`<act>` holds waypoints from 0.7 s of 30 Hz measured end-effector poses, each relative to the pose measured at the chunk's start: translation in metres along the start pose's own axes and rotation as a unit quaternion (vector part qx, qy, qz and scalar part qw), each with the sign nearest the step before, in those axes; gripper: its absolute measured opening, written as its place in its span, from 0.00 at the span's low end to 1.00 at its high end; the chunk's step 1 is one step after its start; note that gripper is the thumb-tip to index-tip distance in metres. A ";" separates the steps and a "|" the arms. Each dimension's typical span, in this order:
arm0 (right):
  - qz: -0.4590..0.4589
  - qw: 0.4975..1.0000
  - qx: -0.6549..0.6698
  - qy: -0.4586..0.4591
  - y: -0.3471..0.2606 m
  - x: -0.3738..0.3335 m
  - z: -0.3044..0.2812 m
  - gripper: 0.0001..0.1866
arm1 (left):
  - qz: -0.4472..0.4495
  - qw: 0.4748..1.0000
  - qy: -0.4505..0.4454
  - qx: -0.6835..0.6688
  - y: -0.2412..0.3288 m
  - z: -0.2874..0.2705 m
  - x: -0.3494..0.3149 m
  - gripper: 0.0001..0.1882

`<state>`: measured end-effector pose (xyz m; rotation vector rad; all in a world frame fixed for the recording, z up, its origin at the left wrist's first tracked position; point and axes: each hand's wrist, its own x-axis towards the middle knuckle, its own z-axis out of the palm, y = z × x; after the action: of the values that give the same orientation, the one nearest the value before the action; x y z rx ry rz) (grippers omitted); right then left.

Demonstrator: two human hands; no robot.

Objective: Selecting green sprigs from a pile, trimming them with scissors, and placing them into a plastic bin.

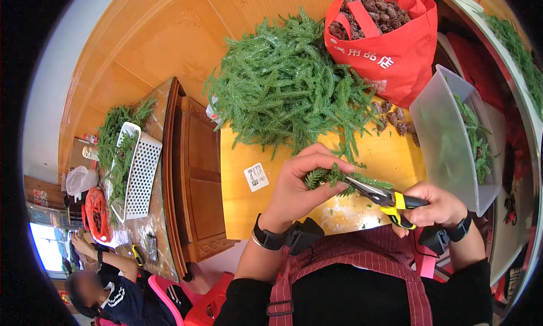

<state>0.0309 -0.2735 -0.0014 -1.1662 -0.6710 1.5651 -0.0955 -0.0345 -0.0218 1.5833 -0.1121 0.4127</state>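
My left hand (pixel 308 179) pinches a small green artificial pine sprig (pixel 318 178) between thumb and fingers, over the near part of the yellow table (pixel 237 207). My right hand (pixel 432 206) is closed round the yellow and black handles of a pair of pliers (pixel 380 196). The pliers' metal jaws point left and reach the sprig beside my left fingertips; whether they grip its stem I cannot make out. Just beyond both hands rises a large heap of green pine sprigs (pixel 283 83).
A red bag (pixel 390 60) of pine cones stands at the back right, with loose pine cones (pixel 396 119) before it. A clear plastic bin (pixel 447 139) holding sprigs is at the right. Leftward, a white basket (pixel 144 173) sits on another table, near a seated person (pixel 113 286).
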 end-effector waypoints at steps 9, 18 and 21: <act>0.044 0.944 0.295 -0.142 0.022 -0.001 0.002 0.15 | -0.026 1.000 0.012 -0.010 0.009 0.004 0.001 0.10; -0.177 0.902 -0.382 0.099 -0.005 -0.001 0.020 0.11 | 0.029 0.993 0.086 0.069 0.009 -0.009 -0.001 0.11; -0.235 0.806 -0.493 0.228 -0.006 0.000 0.030 0.13 | 0.023 0.993 0.091 0.065 0.008 -0.004 0.000 0.10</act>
<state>0.0061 -0.2680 0.0151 -1.8457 -1.3787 0.3962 -0.0992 -0.0309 -0.0143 1.6654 0.0179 0.6092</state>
